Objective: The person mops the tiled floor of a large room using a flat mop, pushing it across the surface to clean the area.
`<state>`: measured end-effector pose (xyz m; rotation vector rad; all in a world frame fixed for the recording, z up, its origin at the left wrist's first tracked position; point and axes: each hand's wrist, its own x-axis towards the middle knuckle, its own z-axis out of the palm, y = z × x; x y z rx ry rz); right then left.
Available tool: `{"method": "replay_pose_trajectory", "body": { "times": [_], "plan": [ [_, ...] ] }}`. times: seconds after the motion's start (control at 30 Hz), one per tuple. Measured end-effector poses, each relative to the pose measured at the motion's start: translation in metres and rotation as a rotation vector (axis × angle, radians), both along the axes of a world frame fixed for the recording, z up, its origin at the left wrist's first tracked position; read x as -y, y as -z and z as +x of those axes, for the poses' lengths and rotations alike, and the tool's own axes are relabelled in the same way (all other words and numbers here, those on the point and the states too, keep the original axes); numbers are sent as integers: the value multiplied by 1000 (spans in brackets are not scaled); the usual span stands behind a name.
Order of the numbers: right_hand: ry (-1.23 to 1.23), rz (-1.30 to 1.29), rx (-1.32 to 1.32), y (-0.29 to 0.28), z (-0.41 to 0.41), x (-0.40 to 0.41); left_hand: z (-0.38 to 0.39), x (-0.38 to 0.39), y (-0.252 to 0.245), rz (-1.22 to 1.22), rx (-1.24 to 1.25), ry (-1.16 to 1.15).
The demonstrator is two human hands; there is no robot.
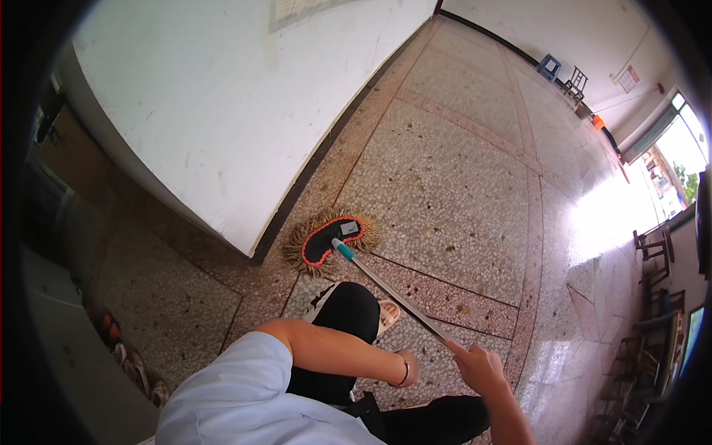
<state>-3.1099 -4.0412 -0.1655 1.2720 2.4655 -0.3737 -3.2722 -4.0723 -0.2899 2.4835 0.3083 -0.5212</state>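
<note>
My right hand (pixel 479 367) is wrapped round the metal handle (pixel 397 296) of a mop, index finger lying along the shaft. The mop head (pixel 328 240) rests on the terrazzo floor beside the wall corner. Its top is black and kidney-shaped with red-orange trim, a small label and a tan string fringe. A teal collar (pixel 345 252) joins the lower shaft. My left hand (pixel 410 368), with a bracelet at the wrist, hangs low near my knees, apart from the visible shaft; its fingers are hidden.
A white wall (pixel 222 111) with a dark skirting (pixel 311 167) ends in a corner near the mop. Shoes (pixel 130 364) lie at the lower left. My sandalled foot (pixel 388 315) is just below the handle. A blue stool (pixel 549 67) and a chair (pixel 576 83) line the far wall.
</note>
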Motion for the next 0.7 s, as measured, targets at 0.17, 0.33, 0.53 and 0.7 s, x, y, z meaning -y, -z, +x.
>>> {"method": "replay_pose_trajectory", "body": {
  "times": [0.17, 0.33, 0.53, 0.7],
  "plan": [
    [-6, 23, 24, 48, -54, -23, 14, -2, 25, 42, -62, 0],
    [85, 17, 62, 54, -62, -57, 26, -12, 15, 15, -87, -91],
    [242, 71, 37, 53, 15, -29, 52, -11, -40, -15, -144, 50],
    [532, 90, 49, 26, 89, 50, 93, -6, -28, -25, -84, 123]
  ]
}}
